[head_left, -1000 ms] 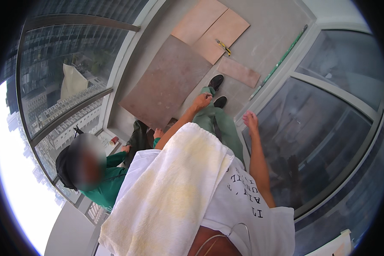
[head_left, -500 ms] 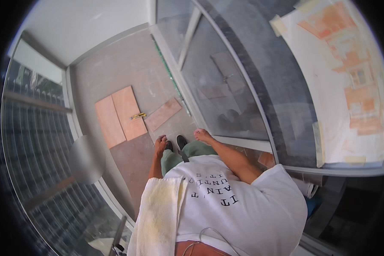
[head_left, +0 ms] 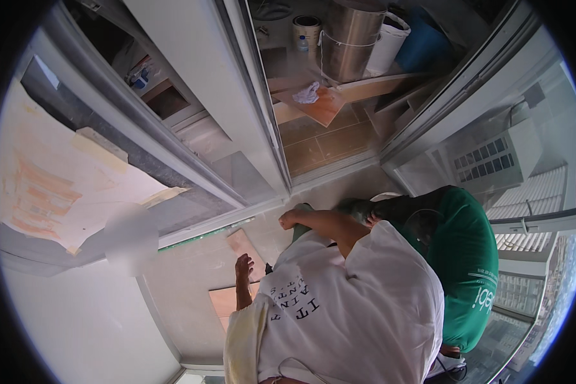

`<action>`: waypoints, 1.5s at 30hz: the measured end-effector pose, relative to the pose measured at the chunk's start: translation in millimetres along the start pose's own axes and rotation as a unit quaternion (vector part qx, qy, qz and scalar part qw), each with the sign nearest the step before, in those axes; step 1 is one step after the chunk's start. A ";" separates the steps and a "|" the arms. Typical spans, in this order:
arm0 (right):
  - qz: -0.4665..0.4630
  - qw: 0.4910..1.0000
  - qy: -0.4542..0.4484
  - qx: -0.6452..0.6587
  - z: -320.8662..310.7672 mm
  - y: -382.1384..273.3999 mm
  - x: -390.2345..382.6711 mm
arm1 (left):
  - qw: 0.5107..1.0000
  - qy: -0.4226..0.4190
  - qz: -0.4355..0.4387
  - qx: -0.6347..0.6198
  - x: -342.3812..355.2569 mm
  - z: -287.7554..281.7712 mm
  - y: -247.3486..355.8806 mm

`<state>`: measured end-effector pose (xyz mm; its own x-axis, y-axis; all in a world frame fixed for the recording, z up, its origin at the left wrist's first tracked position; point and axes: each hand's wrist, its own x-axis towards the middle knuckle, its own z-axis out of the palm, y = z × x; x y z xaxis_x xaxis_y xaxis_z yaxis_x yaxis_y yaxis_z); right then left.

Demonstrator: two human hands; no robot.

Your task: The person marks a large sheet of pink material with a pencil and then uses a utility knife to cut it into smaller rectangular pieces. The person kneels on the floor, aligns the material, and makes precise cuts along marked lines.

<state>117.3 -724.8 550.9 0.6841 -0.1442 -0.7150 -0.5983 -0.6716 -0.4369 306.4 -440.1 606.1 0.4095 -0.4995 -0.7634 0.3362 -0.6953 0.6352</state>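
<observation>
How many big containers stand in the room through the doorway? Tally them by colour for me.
Silver drum: 1
White container: 1
Blue container: 1
Total: 3

A white, short-sleeved cloth T-shirt (head_left: pixel 365 301) bears black printed lettering (head_left: pixel 294 301) in front. A pale yellow towel (head_left: pixel 244 339) hangs along the T-shirt's left side, a thin curved cord (head_left: pixel 294 359) lies near its neckline, and green trousers (head_left: pixel 300 231) show beyond its hem.
</observation>
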 end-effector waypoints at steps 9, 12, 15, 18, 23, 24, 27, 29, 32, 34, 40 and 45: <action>-0.026 0.919 0.135 0.370 -77.8 169.7 -33.0 | 0.987 -0.052 -0.061 0.138 25.9 52.1 89.2; 0.020 0.845 0.282 0.454 -113.1 250.7 -31.9 | 0.982 -0.036 -0.096 0.156 33.3 75.1 106.1; 0.021 0.757 0.365 0.542 -125.5 339.8 12.6 | 0.989 0.018 -0.079 0.123 25.2 108.8 111.5; 0.073 0.669 0.345 0.654 -172.1 401.1 19.7 | 0.985 0.051 -0.125 0.109 44.9 161.4 140.6; 0.159 0.602 0.373 0.688 -172.7 536.8 32.6 | 0.994 -0.005 -0.068 0.081 36.6 277.1 235.2; 0.150 0.580 0.359 0.716 -174.6 546.4 28.4 | 0.993 0.012 -0.090 0.072 36.1 293.0 237.7; 0.336 0.539 0.246 0.733 -214.5 582.6 28.5 | 0.994 0.003 -0.091 0.068 70.1 343.5 266.2; 0.372 0.502 0.216 0.750 -242.1 589.1 27.1 | 0.991 -0.007 -0.098 0.090 90.2 376.7 281.5; 0.371 0.447 0.218 0.784 -261.7 594.1 30.4 | 0.993 0.007 -0.065 0.096 113.6 415.7 285.1; 0.333 0.435 0.220 0.807 -267.7 597.7 33.0 | 0.987 0.036 -0.057 0.144 127.6 433.2 287.0; 0.299 0.405 0.131 0.854 -272.0 618.8 37.4 | 0.994 0.034 -0.065 0.083 153.2 460.2 278.0; 0.365 0.391 0.209 0.818 -285.6 577.1 44.7 | 0.996 0.017 -0.074 0.050 142.5 451.8 224.0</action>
<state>-78.3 -1326.4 422.6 -0.1156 -0.1997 -0.9730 0.0713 0.9754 -0.2087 56.9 -900.5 586.8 0.3902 -0.3711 -0.8426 0.3094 -0.8091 0.4996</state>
